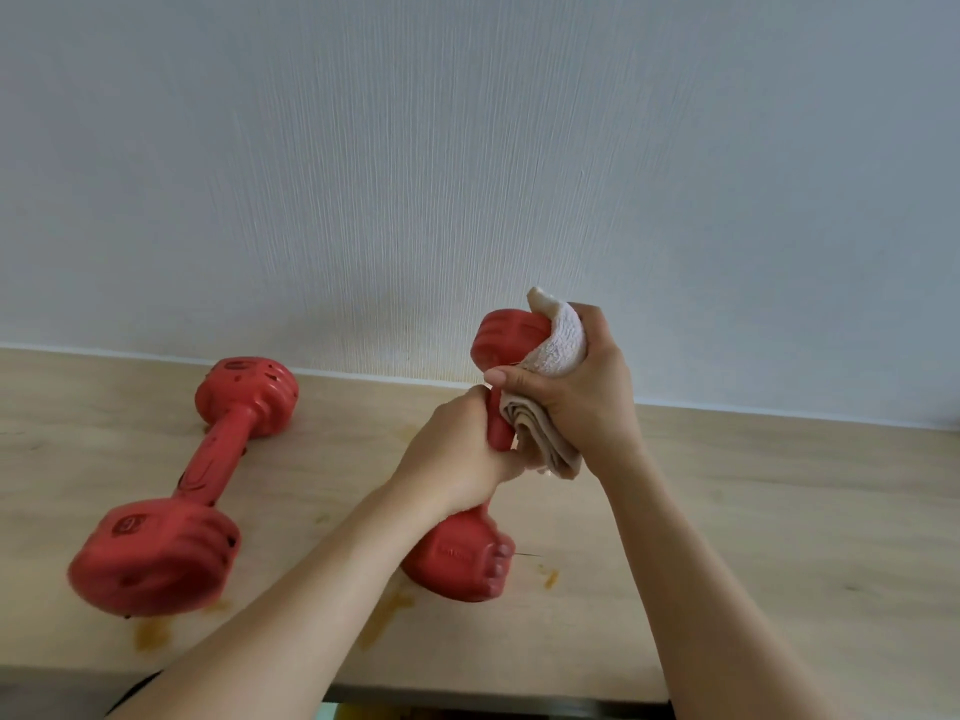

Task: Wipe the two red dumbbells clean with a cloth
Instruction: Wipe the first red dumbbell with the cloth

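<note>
Dumbbells, red, two, on a pale wooden table against a light textured wall; the first dumbbell lies flat at my left, touched by neither hand, its near head blurred; the second dumbbell stands tilted at centre, lower head on the table, upper head raised toward the wall; my left hand curls round its handle and holds it; my right hand grips a whitish cloth, folded, pressed over the upper head, its loose end hanging beside the handle; brownish stains, several, on the tabletop near the lower heads.
</note>
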The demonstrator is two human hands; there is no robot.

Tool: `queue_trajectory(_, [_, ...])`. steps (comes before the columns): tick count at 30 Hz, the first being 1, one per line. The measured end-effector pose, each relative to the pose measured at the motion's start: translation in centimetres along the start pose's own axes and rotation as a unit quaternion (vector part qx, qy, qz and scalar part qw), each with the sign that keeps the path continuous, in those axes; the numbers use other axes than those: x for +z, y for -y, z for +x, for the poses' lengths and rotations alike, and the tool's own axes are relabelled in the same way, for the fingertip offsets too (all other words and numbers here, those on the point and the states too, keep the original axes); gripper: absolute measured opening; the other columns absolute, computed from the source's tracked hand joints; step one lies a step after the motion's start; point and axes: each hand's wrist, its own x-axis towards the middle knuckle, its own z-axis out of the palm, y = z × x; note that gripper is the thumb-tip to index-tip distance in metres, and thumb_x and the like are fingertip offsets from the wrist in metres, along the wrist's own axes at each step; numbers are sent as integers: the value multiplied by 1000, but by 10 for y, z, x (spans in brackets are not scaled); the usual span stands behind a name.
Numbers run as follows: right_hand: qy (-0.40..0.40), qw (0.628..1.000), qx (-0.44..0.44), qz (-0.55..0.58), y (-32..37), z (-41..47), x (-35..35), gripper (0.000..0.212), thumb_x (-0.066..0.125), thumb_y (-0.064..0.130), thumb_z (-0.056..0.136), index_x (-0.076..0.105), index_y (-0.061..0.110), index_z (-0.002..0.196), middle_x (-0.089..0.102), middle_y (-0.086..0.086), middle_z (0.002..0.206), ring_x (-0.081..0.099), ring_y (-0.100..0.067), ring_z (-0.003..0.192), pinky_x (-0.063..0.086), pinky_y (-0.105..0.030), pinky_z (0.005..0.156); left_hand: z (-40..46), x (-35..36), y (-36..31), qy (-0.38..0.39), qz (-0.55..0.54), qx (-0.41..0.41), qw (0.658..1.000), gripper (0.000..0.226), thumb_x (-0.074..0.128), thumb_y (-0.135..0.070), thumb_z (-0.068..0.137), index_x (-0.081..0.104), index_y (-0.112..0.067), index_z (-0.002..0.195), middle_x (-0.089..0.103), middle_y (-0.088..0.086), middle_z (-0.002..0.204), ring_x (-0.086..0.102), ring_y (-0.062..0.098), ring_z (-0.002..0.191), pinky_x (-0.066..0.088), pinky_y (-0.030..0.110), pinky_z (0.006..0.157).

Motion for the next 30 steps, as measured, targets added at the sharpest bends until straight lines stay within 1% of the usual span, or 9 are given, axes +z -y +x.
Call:
queue_trajectory(3, [42,996,18,82,-15,2,-1,85,91,34,47,53,34,123,58,11,119,60,-6,108,52,-24,88,-1,-1,2,37,-74,-7,997,23,72,-19,68,53,-22,82,61,-7,73,58,6,67,43,22,59])
queue_trajectory(5, [84,984,35,150,-26,2,-3,89,92,27,48,51,31,127,54,1,128,59,-16,114,52,-28,88,-1,-1,4,55,-105,-15,993,30,72,-24,60,56,-15,83,63,0,71,62,15,64,48,31,61])
queue_trajectory(8, [116,961,67,242,-35,2,-5,102,93,34,45,45,25,134,48,-11,137,56,-27,118,52,-40,92,0,0,7,70,-146,-25,986,34,65,-19,54,56,-10,86,61,3,67,61,16,60,51,35,60])
queue_trajectory(14, [17,999,20,34,-11,1,15,94,90,31,54,39,28,134,54,11,113,57,-10,106,51,-34,91,3,3,8,71,-172,-11,982,17,65,2,73,63,-12,82,66,2,67,61,13,59,50,31,59])
queue_trajectory(17, [34,995,20,91,-14,-2,6,91,91,28,52,45,29,131,54,16,115,59,-6,108,52,-27,89,0,1,6,89,-184,-6,979,20,66,-5,69,63,-15,85,67,7,73,63,20,64,52,32,59])
queue_trajectory(21, [110,968,45,221,-32,0,-5,100,92,35,47,45,24,134,48,-12,136,55,-28,120,49,-43,96,-4,-1,2,124,-231,-46,964,25,64,5,76,54,-5,96,57,6,73,60,18,62,52,28,53])
queue_trajectory(23, [136,951,56,272,-36,3,-8,104,92,36,48,42,22,138,44,-16,140,52,-33,121,46,-46,98,-4,-2,0,146,-266,-56,951,25,63,7,75,52,-8,93,55,3,69,59,14,58,50,25,52])
queue_trajectory(27, [105,963,51,245,-31,4,-7,88,90,19,54,49,24,131,51,-8,136,58,-24,117,50,-40,94,1,-4,3,152,-266,-83,948,24,62,4,80,53,-9,98,59,7,77,61,14,64,52,27,57])
queue_trajectory(30, [54,976,39,208,-22,4,-3,79,88,11,53,55,22,124,59,3,126,62,-13,110,53,-35,90,8,-2,9,101,-128,-44,986,26,68,-18,78,57,-9,100,67,13,88,65,16,72,57,39,71])
